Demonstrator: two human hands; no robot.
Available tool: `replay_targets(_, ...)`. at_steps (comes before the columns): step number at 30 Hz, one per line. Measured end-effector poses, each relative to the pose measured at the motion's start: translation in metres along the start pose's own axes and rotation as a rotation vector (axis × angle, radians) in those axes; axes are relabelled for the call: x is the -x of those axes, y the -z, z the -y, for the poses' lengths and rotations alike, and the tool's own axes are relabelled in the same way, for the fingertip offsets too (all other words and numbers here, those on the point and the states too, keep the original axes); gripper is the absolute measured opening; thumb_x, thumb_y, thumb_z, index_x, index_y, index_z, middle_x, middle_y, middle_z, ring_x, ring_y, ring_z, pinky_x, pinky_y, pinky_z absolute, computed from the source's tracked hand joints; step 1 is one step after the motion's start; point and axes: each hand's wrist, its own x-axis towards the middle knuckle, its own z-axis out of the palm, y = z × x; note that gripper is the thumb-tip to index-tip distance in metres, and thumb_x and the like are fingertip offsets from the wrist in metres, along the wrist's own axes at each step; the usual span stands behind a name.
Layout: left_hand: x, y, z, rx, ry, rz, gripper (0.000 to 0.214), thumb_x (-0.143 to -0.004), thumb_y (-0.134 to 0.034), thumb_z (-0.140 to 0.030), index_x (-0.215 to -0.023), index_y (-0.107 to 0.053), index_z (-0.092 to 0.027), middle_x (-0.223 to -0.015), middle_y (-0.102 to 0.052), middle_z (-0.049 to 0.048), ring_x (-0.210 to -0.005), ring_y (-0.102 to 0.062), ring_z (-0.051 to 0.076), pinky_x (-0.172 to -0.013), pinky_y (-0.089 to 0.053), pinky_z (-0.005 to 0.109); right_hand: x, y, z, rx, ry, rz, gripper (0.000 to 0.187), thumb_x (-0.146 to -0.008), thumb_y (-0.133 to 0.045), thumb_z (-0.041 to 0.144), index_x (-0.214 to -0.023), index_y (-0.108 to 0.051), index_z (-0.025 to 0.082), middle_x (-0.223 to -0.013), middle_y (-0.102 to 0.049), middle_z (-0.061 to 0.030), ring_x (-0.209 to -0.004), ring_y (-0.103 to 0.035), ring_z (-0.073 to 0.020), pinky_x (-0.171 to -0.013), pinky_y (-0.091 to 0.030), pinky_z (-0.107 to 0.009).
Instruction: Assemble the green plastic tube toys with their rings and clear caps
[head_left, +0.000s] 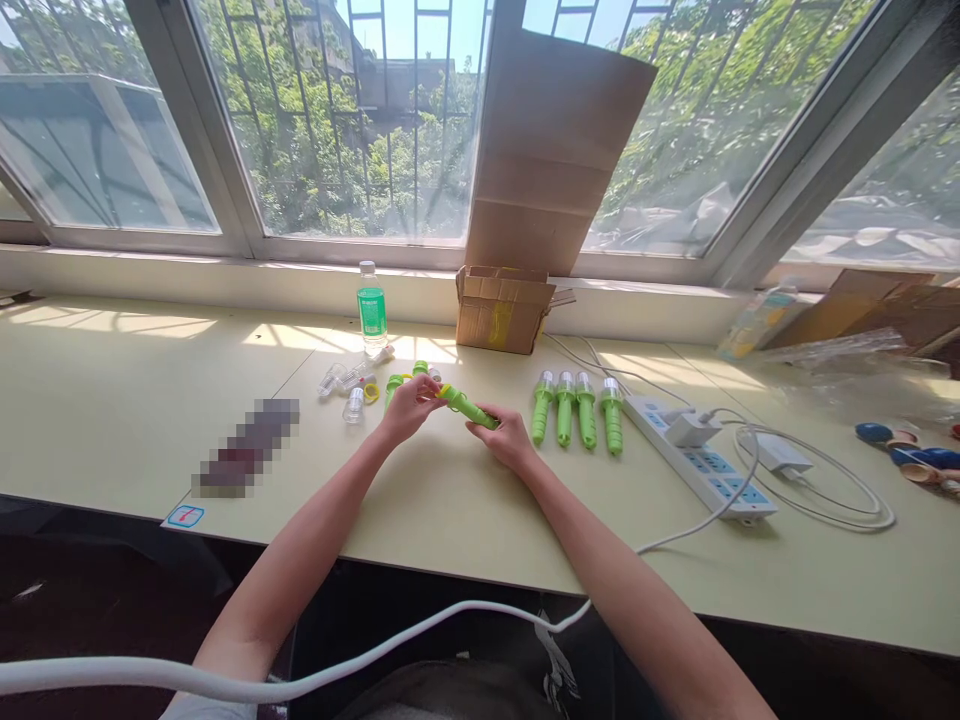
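Observation:
A green plastic handle with a yellow ring at its top (pixel 465 406) is held between both hands over the pale table (pixel 150 400). My left hand (pixel 407 404) pinches its upper end at the yellow ring. My right hand (pixel 506 438) grips its lower end, fingers curled round it. Just left of my left hand lie clear caps (pixel 341 382), a yellow ring (pixel 371 392) and another green part (pixel 392 386). To the right, several finished green pieces with clear tops (pixel 576 408) lie side by side.
A clear bottle with a green label (pixel 370 308) and a small open cardboard box (pixel 501 308) stand at the back by the window sill. A white power strip (pixel 705 462) with plugs and cables lies at the right. Cardboard and small blue parts (pixel 907 448) sit far right.

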Motion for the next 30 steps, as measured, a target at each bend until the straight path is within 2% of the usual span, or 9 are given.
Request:
replay_targets(5,0.0013,-0.0009,-0.0041,-0.008,-0.008,-0.014,0.030,-0.070,-0.071,-0.039,-0.080,-0.053,-0.018,-0.092,-0.067,0.0061,-0.091,-0.066,0.021,-0.076,-0.052,0.033,-0.0018,0.0005,-0.0002,-0.045,-0.071,-0.027,0.036,-0.063,-0.067,0.037,-0.093,-0.061,0.017,-0.065,-0.062,0.0004,-0.053,-0.047,-0.0116,-0.051,-0.036,-0.024)
replay_targets(10,0.0017,0.0015,-0.0081,0.000,0.000,0.045,0.031,-0.071,-0.071,-0.037,-0.085,-0.051,-0.018,-0.099,-0.065,0.0069,-0.095,-0.064,0.022,-0.075,-0.050,0.032,-0.0021,0.0014,0.0037,-0.120,-0.118,-0.014,0.036,-0.061,-0.070,0.041,-0.085,-0.055,0.019,-0.065,-0.063,0.0001,-0.054,-0.050,-0.0126,-0.051,-0.037,-0.024)
replay_targets(14,0.0016,0.0032,-0.0076,0.001,0.000,0.056,0.030,-0.071,-0.071,-0.036,-0.086,-0.052,-0.019,-0.103,-0.063,0.0075,-0.103,-0.061,0.023,-0.077,-0.050,0.034,-0.0022,0.0030,0.0050,-0.149,-0.124,-0.007,0.037,-0.059,-0.071,0.043,-0.083,-0.057,0.018,-0.065,-0.063,-0.0005,-0.057,-0.053,-0.0137,-0.052,-0.039,-0.024)
replay_targets(17,0.0010,0.0029,-0.0058,0.015,-0.003,0.047,0.029,-0.070,-0.071,-0.036,-0.083,-0.052,-0.018,-0.105,-0.063,0.0083,-0.105,-0.059,0.024,-0.079,-0.051,0.037,-0.0024,0.0040,0.0049,-0.150,-0.143,-0.012,0.036,-0.058,-0.072,0.044,-0.079,-0.061,0.017,-0.071,-0.064,-0.0025,-0.054,-0.051,-0.0126,-0.047,-0.037,-0.024)
replay_targets(21,0.0007,0.0015,-0.0032,0.018,0.007,0.020,0.029,-0.068,-0.073,-0.036,-0.077,-0.052,-0.018,-0.104,-0.065,0.0088,-0.102,-0.061,0.024,-0.080,-0.051,0.040,-0.0023,0.0058,0.0065,-0.196,-0.184,-0.002,0.037,-0.057,-0.072,0.043,-0.080,-0.064,0.015,-0.070,-0.062,-0.0022,-0.046,-0.045,-0.0094,-0.039,-0.033,-0.024)
replay_targets(24,0.0011,0.0002,-0.0020,-0.003,0.006,-0.002,0.029,-0.068,-0.073,-0.036,-0.076,-0.052,-0.018,-0.103,-0.065,0.0089,-0.101,-0.062,0.024,-0.081,-0.051,0.041,-0.0022,0.0073,0.0081,-0.218,-0.179,-0.006,0.036,-0.057,-0.073,0.040,-0.080,-0.066,0.014,-0.063,-0.059,-0.0006,-0.047,-0.045,-0.0097,-0.041,-0.035,-0.024)
replay_targets(30,0.0009,-0.0011,-0.0005,-0.026,-0.023,-0.038,0.030,-0.069,-0.073,-0.038,-0.075,-0.052,-0.018,-0.098,-0.067,0.0079,-0.096,-0.064,0.024,-0.079,-0.052,0.040,-0.0025,0.0073,0.0069,-0.255,-0.165,-0.001,0.037,-0.057,-0.073,0.040,-0.082,-0.068,0.014,-0.064,-0.060,-0.0011,-0.048,-0.046,-0.0099,-0.043,-0.039,-0.024)
